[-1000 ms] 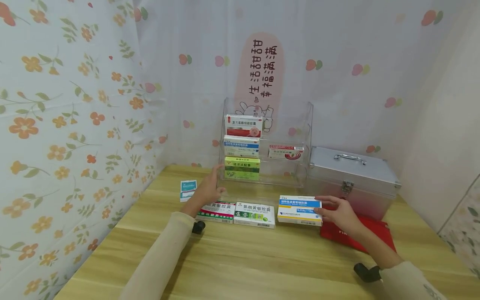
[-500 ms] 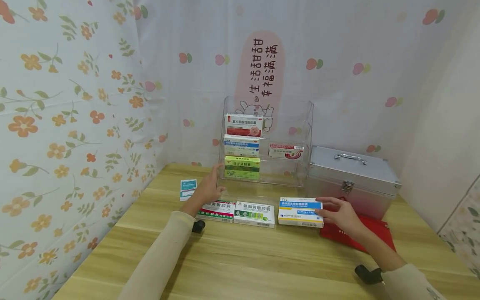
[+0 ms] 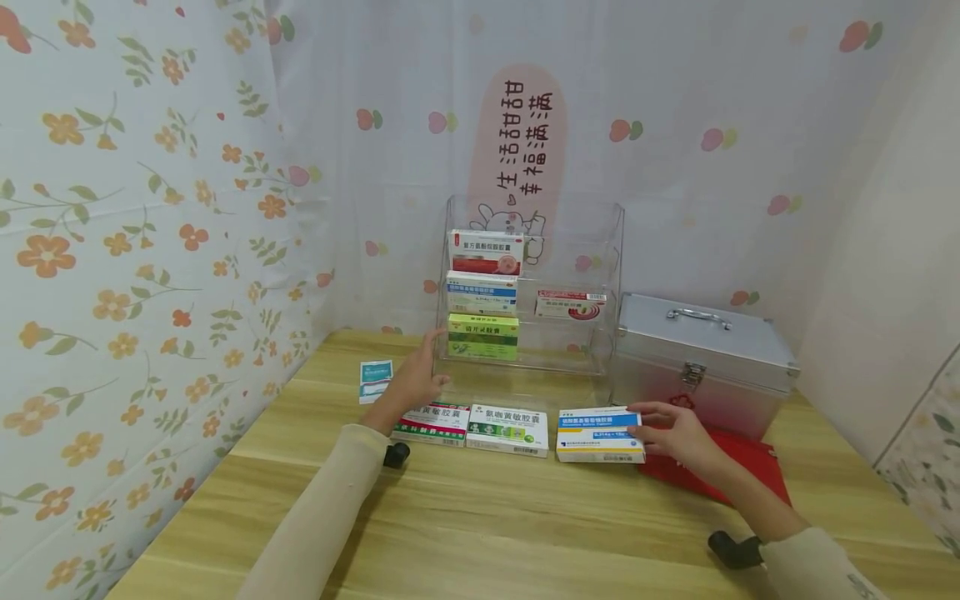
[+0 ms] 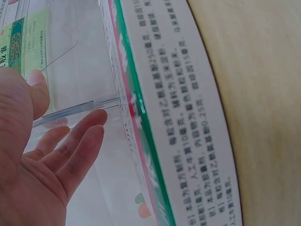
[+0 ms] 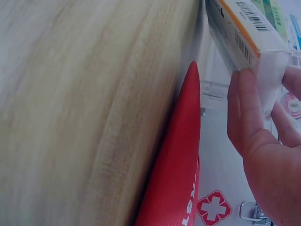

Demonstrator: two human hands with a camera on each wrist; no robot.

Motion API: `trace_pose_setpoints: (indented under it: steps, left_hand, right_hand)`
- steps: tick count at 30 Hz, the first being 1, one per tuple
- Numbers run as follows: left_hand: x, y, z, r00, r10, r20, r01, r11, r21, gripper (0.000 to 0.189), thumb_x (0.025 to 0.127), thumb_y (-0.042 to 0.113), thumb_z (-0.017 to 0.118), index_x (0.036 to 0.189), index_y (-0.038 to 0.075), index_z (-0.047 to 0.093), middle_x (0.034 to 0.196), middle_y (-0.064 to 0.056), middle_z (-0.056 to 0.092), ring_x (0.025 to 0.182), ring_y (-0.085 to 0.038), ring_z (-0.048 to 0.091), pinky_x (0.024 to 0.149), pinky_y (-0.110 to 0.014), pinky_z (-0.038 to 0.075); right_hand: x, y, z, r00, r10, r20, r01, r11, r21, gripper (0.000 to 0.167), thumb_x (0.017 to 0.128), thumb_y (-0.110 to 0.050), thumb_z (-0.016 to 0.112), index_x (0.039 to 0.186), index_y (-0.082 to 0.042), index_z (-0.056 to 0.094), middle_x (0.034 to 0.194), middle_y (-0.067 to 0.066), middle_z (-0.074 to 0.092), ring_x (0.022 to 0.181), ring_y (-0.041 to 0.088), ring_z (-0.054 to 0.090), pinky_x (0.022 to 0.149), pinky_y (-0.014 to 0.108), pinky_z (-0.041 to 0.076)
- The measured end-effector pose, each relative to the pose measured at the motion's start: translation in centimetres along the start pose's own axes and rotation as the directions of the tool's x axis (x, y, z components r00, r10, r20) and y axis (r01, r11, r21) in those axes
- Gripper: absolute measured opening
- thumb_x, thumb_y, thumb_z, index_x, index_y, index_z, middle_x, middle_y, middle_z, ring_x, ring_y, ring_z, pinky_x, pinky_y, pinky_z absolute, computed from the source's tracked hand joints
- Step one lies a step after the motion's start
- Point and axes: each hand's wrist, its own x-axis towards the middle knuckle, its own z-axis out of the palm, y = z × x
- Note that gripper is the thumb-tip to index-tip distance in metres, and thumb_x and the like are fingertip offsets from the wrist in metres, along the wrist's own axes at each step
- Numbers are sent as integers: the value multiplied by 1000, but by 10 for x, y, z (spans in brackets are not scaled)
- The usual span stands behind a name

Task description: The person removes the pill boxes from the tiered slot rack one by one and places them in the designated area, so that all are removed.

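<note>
My right hand (image 3: 684, 440) grips a white, blue and yellow medicine box (image 3: 600, 433) by its right end, thumb and fingers on opposite sides. In the right wrist view the box shows its barcode side; I cannot tell whether it touches the table. At the back stands a clear tiered display rack (image 3: 566, 364). My left hand (image 3: 411, 379) holds the rack's lower left edge, thumb and fingers about it, beside a green medicine box (image 3: 483, 337). Below that hand lie a red-and-green medicine box (image 3: 442, 427), partly hidden by it, and a white-and-green medicine box (image 3: 507, 431).
Higher in the rack sit a red-and-white box (image 3: 486, 253), a blue-and-white box (image 3: 482, 293) and a small red box (image 3: 570, 305). A silver case (image 3: 697, 350) stands right, a red pouch (image 3: 750, 467) before it. A teal-and-white packet (image 3: 375, 379) lies left.
My right hand has brought the blue-and-yellow medicine box slightly lower and nearer to me. The left hand has stayed at the rack's edge.
</note>
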Motion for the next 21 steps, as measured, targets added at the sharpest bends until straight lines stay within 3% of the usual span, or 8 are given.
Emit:
trace_pose_setpoints:
  steps: [5, 13, 21]
  left_hand:
    - [0, 0, 0, 1000, -1, -4, 1, 1000, 6, 88, 92, 10, 71, 155, 25, 13, 105, -20, 59, 60, -22, 51, 51, -33, 44]
    - [0, 0, 0, 1000, 8, -6, -8, 1000, 16, 89, 91, 10, 72, 155, 26, 12, 82, -10, 53, 54, -20, 47, 49, -32, 42]
    - [0, 1, 0, 1000, -2, -2, 2, 1000, 24, 88, 92, 10, 71, 155, 26, 12, 83, -10, 53, 56, -21, 48, 50, -33, 42]
  right_hand:
    - [1, 0, 2, 999, -14, 34, 14, 1000, -6, 60, 92, -20, 72, 139, 9, 48, 124, 28, 60, 92, 21, 70, 78, 35, 58]
    - [4, -1, 4, 999, 26, 33, -24, 998, -50, 60, 94, -20, 70, 142, 7, 46, 125, 29, 60, 92, 21, 69, 77, 33, 58]
    - [7, -1, 9, 998, -12, 60, 18, 994, -104, 62, 92, -13, 71, 142, 11, 43, 124, 34, 59, 93, 23, 68, 74, 37, 59]
